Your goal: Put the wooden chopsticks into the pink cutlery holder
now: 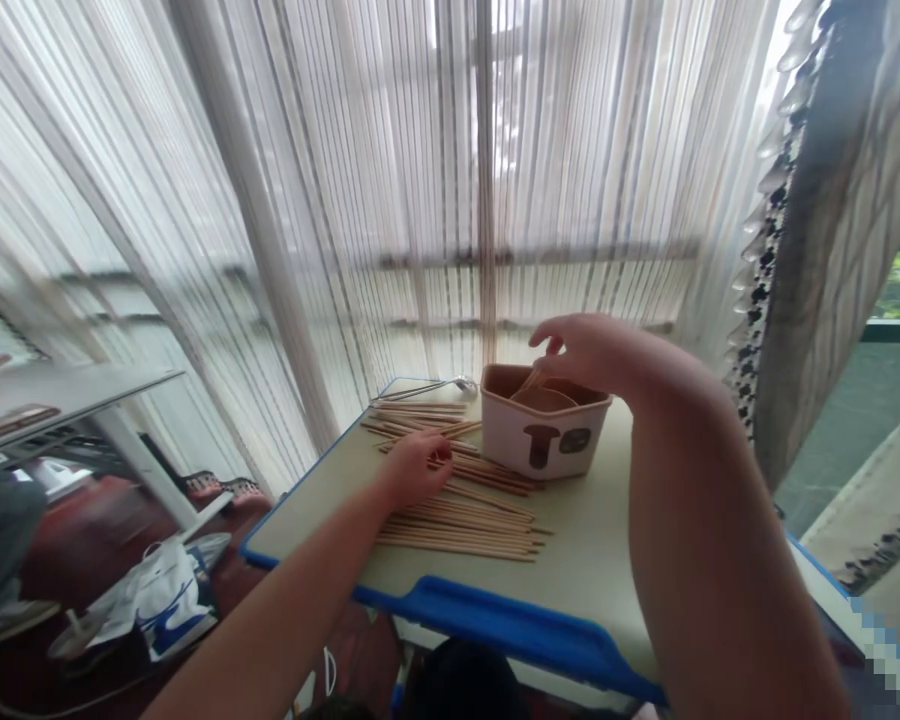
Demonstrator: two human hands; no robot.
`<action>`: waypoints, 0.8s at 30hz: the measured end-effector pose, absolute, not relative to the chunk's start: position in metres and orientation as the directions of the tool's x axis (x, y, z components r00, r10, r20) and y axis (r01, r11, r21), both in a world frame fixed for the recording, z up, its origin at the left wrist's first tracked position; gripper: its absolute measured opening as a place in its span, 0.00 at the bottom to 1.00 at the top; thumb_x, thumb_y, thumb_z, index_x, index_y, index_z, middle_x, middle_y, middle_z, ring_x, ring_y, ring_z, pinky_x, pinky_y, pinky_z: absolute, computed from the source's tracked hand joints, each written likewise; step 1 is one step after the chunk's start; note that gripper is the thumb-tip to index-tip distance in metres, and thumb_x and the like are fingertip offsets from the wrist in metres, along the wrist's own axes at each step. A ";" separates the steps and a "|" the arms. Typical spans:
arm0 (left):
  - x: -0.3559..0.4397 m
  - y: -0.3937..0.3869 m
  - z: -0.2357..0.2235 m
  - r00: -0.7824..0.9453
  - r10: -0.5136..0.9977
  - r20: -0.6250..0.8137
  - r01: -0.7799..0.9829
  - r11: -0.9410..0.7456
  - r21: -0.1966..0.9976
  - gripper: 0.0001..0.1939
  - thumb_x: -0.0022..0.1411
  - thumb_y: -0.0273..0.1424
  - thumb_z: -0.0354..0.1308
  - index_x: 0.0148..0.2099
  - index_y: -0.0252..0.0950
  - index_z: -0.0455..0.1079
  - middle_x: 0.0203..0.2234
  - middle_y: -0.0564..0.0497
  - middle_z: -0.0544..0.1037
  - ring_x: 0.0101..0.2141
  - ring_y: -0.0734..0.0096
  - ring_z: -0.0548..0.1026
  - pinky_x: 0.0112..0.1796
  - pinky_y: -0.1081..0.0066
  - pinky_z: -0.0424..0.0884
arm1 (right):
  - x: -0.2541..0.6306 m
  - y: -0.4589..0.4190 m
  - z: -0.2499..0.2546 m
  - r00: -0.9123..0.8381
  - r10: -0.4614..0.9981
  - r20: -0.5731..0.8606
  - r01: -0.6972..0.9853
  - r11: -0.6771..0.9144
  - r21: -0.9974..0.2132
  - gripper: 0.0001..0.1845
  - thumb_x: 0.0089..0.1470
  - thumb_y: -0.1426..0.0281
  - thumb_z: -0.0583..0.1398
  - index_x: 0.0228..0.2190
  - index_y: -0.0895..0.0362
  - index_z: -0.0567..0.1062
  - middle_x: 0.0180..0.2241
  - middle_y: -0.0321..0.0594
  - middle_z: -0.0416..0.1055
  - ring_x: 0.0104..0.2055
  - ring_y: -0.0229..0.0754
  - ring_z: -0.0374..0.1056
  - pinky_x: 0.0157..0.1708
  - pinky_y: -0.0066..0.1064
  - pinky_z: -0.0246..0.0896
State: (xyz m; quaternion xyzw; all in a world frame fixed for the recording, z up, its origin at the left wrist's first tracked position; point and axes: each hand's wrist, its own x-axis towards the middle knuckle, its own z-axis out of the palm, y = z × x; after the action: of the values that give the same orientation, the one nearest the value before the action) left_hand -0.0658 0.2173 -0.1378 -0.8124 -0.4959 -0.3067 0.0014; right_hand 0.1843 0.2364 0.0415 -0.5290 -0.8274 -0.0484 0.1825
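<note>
Several wooden chopsticks (465,530) lie in loose rows across the table, most pointing left to right. Over their middle rests my left hand (418,470), its thumb and fingers curled in a closed ring; what they hold, if anything, is hidden. My right hand (581,350) reaches over a white paper box (510,432) with brown rim and brown inside. Its fingers are closed on the tops of a few thin chopsticks (527,381), which point down into the box. A rounded brown piece (546,399) shows inside the box. Dark printed shapes mark its front.
The cream table (607,560) has a blue edge with a raised blue lip (495,615) in front. Shiny metal utensils (461,384) lie at its back left. Sheer curtains (390,180) hang behind. Another desk (82,390) and a white bag (161,600) are at left.
</note>
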 end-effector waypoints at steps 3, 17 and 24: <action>-0.064 0.213 -0.137 0.411 0.790 0.454 0.781 -0.563 0.272 0.03 0.48 0.28 0.56 0.29 0.35 0.68 0.26 0.52 0.71 0.30 0.72 0.69 0.34 0.72 0.64 | 0.186 0.201 0.047 -0.371 0.851 0.371 0.904 0.423 -0.066 0.22 0.45 0.66 0.60 0.45 0.49 0.72 0.37 0.39 0.74 0.27 0.38 0.66 0.24 0.29 0.56; -0.066 0.214 -0.152 0.453 0.793 0.407 0.742 -0.589 0.321 0.09 0.48 0.29 0.56 0.32 0.37 0.76 0.31 0.50 0.72 0.32 0.71 0.70 0.36 0.74 0.67 | 0.159 0.194 -0.047 -0.428 0.725 0.539 0.744 0.621 -0.246 0.10 0.50 0.65 0.55 0.31 0.53 0.76 0.28 0.37 0.73 0.29 0.38 0.66 0.28 0.28 0.55; -0.069 0.216 -0.153 0.475 0.795 0.378 0.726 -0.597 0.343 0.09 0.48 0.29 0.56 0.31 0.36 0.76 0.28 0.51 0.73 0.30 0.72 0.70 0.35 0.74 0.66 | 0.171 0.203 -0.133 -0.367 0.785 0.500 0.732 0.575 -0.365 0.13 0.52 0.62 0.54 0.33 0.54 0.76 0.28 0.38 0.73 0.28 0.37 0.65 0.29 0.26 0.56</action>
State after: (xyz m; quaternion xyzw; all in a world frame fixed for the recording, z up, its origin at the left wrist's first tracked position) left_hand -0.0694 0.2158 -0.1525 -0.8562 -0.4439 -0.2556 -0.0677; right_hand 0.1706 0.2034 -0.1334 -0.4592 -0.8257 0.0403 0.3252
